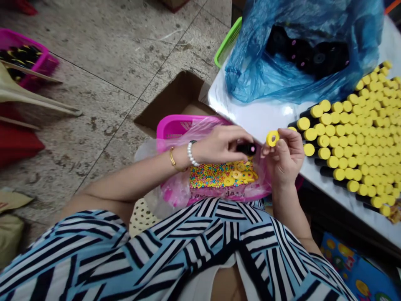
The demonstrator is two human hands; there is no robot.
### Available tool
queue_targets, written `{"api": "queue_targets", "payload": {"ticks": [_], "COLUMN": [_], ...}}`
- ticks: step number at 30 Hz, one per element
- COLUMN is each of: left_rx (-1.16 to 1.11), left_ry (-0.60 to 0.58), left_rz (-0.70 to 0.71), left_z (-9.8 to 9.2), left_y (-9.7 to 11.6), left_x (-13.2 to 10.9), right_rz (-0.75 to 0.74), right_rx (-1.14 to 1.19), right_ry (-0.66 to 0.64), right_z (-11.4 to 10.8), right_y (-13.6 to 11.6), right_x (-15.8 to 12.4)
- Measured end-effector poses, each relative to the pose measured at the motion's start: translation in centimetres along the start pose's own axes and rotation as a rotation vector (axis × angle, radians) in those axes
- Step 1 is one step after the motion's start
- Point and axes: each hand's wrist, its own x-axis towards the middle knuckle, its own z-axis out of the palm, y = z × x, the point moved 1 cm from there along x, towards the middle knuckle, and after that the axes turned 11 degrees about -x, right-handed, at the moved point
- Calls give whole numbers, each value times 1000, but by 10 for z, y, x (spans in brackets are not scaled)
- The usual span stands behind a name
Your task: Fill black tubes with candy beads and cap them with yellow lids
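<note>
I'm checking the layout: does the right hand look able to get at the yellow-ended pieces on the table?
Likely yes: the right hand is close beside the nearest yellow-ended pieces, with nothing visible blocking the way, though it already holds a yellow ring.

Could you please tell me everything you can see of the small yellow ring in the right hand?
The small yellow plastic-looking ring is round and thick, with a hole through its middle. Its holed face is turned toward the camera; its far side is hidden. The bare right hand grips it by its edge, apart from the black cylindrical piece in the left hand.
</note>
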Motion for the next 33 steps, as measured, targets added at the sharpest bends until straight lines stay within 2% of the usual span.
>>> {"api": "queue_targets", "payload": {"ticks": [3,5,8,10,12,16,20,28,31,33], "left_rx": [349,533,611,560,447,202,120,82,163,194], "left_ry": [-312,-430,-576,-641,-621,-432,-304,-195,-230,-275], "left_rz": [51,-8,-59,-72,-112,-220,-226,-150,-58,-44], "left_z": [11,26,50,58,53,23,4,2,7,11], "left_y": [-9,-20,-32,-35,-34,-27,-18,-11,-8,-6], "left_x": [-41,-71,-102,-109,-105,-82,-65,-63,-69,-72], "right_rz": [117,209,302,317,302,258,283,351,344,348], "right_rx": [60,103,173,210,227,222,141,148,144,131], "right_ry": [-64,-92,-75,-58,-44,-34,-83,-78,-79,-71], "right_z": [-3,-4,-3,-4,-6,-11,-13,-12,-11,-10], "right_y": [12,23,37,41,38,28,24,24,24,23], "right_x": [-23,-37,-51,-55,-55,-50,-45,-40,-42,-42]}}
